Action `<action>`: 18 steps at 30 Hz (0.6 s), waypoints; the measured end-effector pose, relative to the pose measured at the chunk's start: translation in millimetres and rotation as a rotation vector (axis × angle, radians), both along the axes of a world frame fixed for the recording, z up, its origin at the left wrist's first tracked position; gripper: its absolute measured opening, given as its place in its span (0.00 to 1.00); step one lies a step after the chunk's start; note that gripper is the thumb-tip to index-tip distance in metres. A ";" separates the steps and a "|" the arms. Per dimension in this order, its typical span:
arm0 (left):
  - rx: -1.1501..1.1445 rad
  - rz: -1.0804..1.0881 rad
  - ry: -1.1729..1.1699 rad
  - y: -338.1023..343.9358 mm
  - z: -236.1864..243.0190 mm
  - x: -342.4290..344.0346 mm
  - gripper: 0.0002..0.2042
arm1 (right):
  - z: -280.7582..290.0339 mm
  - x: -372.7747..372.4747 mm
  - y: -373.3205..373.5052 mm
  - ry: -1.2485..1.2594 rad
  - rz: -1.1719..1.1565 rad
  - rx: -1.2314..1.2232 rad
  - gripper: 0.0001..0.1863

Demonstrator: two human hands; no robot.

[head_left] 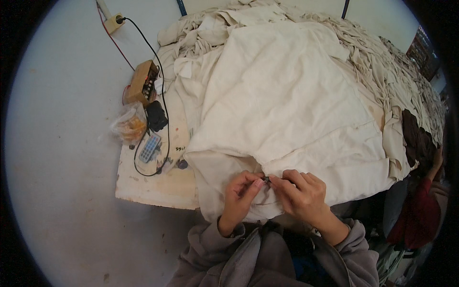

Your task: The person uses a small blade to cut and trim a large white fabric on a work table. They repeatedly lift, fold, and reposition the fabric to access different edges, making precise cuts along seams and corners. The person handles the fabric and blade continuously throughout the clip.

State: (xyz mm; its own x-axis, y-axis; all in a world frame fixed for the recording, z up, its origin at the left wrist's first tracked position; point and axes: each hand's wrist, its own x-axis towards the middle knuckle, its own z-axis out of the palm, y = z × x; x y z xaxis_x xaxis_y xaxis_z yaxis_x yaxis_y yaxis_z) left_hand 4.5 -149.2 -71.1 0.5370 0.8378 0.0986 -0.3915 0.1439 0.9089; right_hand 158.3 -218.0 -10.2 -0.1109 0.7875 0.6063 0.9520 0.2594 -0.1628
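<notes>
A cream cloth piece (287, 95) lies spread over the table, its lower part folded near the front edge. At that fold my left hand (239, 199) pinches a small dark object (265, 180) between thumb and fingers. My right hand (302, 195), fingers curled, grips the same object from the right, fingertips close to the left hand's. The object is too small to tell what it is, and the fingers partly cover it.
Rumpled fabric (382, 81) lines the table's back and right. On the left stand a boxed device (141, 83), black item (156, 115), plastic bag (128, 123), remote (149, 148) and cables below a wall socket (114, 23). Another person's red sleeve (416, 215) shows at right.
</notes>
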 end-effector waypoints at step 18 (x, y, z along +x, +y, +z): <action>1.000 0.287 1.170 -8.1 45.5 -89.1 0.06 | -30.0 88.1 -49.1 0.367 -0.419 -0.283 0.18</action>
